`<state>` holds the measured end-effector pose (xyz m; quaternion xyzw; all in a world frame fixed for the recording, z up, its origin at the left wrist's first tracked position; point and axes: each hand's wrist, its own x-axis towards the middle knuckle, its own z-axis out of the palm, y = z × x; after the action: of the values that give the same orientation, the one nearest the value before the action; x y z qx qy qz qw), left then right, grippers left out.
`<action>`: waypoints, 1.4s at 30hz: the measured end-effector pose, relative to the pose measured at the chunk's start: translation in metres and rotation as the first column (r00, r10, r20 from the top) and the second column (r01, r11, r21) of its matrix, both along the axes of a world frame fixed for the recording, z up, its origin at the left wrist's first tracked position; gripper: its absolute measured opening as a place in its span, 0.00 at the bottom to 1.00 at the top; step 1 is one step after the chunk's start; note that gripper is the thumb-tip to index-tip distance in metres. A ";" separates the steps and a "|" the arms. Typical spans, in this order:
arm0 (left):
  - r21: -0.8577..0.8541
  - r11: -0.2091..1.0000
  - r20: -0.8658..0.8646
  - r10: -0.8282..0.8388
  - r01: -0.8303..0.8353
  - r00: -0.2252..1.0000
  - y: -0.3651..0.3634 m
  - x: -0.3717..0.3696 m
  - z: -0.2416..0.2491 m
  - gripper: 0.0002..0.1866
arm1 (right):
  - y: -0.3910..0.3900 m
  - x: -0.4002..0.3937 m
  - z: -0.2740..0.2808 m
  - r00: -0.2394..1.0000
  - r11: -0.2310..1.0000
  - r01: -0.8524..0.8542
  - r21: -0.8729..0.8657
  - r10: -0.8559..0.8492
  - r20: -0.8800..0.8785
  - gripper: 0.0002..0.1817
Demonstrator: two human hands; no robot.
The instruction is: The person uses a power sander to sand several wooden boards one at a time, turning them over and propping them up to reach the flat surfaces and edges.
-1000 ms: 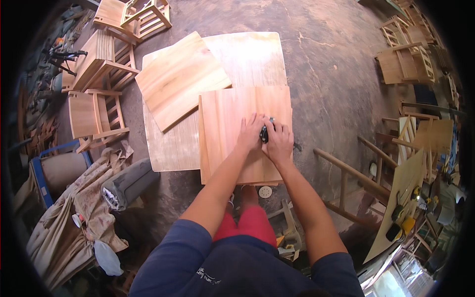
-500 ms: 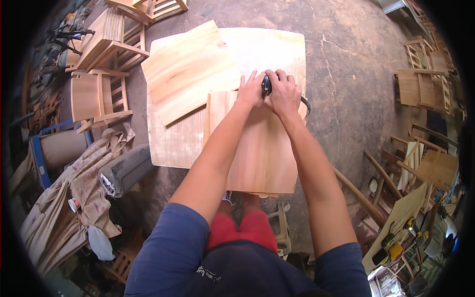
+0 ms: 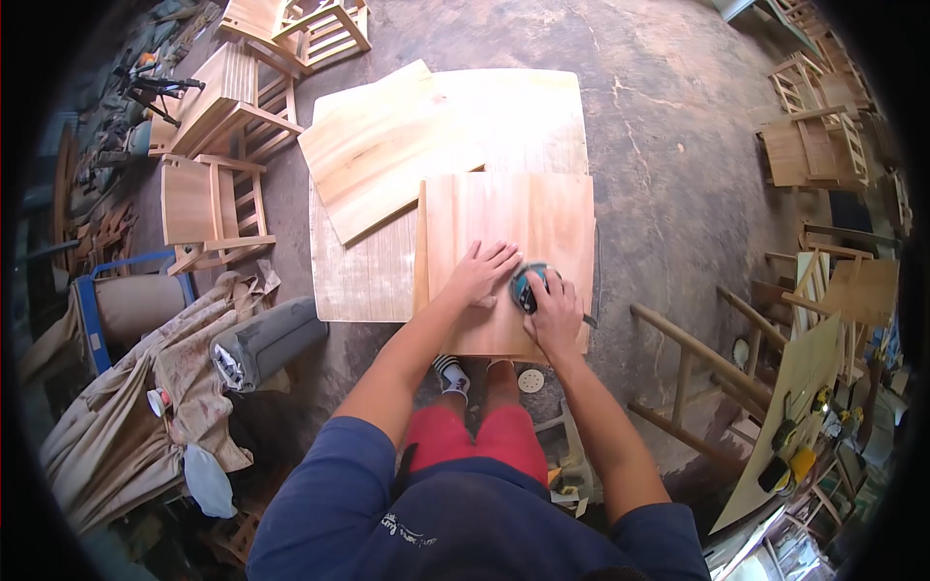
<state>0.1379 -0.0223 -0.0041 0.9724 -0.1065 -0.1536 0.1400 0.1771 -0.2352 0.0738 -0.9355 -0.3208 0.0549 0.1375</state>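
My right hand (image 3: 555,315) grips a teal and black palm sander (image 3: 530,288), which rests on the near right part of a wooden panel (image 3: 484,218). Its underside is hidden against the wood. Just left of the tool, my left hand (image 3: 482,274) lies flat on the same panel with the fingers stretched out. A dark cord (image 3: 595,257) runs along the panel's right edge. Under this panel, a second board shows at its left side. Another wooden panel (image 3: 383,155) lies askew at the far left of the pale tabletop (image 3: 363,290).
Wooden chairs (image 3: 218,203) stand along the left. A grey padded piece (image 3: 271,344) and a draped cloth (image 3: 165,387) lie near left. Wooden legs (image 3: 697,358) and a board with yellow tools (image 3: 790,470) are at right. A perforated round disc (image 3: 531,381) lies near my feet.
Both hands have come from the panel's far edge toward me, with the sander in my right hand. More of the panel's surface shows, and the view has shifted slightly.
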 end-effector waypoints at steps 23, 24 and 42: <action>-0.122 0.991 0.074 0.061 -0.052 0.995 -0.119 -0.157 -0.017 0.38 | -0.124 -0.094 0.006 0.989 0.988 0.146 -0.050 -0.145 0.021 0.43; -0.113 0.991 0.058 0.083 -0.076 0.995 -0.116 -0.156 -0.015 0.38 | -0.121 -0.095 0.006 0.991 0.990 0.133 -0.053 -0.132 0.025 0.43; 0.075 0.934 -0.094 0.355 -0.349 0.930 -0.049 -0.222 -0.019 0.51 | -0.080 -0.069 0.013 0.999 0.991 -0.044 -0.126 0.045 0.007 0.41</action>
<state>-0.0840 -0.0711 -0.0232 0.9698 0.0814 -0.1803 0.1427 0.1085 -0.3151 0.0865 -0.9352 -0.3381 0.0737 0.0755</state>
